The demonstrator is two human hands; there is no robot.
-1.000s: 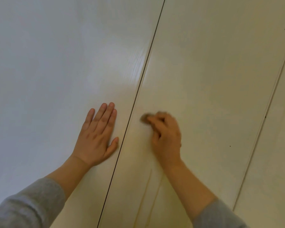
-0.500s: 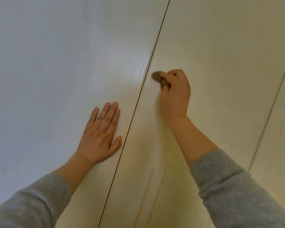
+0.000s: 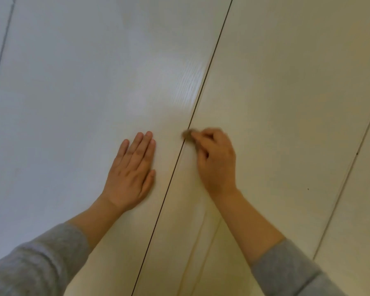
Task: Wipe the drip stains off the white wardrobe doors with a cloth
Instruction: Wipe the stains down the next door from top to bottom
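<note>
Your left hand (image 3: 129, 174) lies flat on the left wardrobe door (image 3: 73, 103). Its fingers are straight and close together, the thumb sticks out a little to the side, and it holds nothing. It rests just beside the thin dark gap (image 3: 201, 92) that runs between the two doors. Your right hand (image 3: 216, 161) is on the right wardrobe door (image 3: 286, 82), just across that gap. Its fingers are curled in and they pinch a small brownish cloth (image 3: 187, 134). The cloth is a little wad that pokes out past your fingertips, right at the gap, on the edge of the right door. This hand and the cloth look blurry, so you cannot tell how each finger sits. Below your right wrist, two thin yellowish drip stains (image 3: 191, 257) run down the right door toward you. A shiny patch (image 3: 190, 82) shows on the left door, above your hands. Far to the right there is one more seam (image 3: 350, 167), with a few tiny dark specks (image 3: 308, 189) near it. Both your arms wear grey sleeves (image 3: 36, 265), pushed up from the wrists.
</note>
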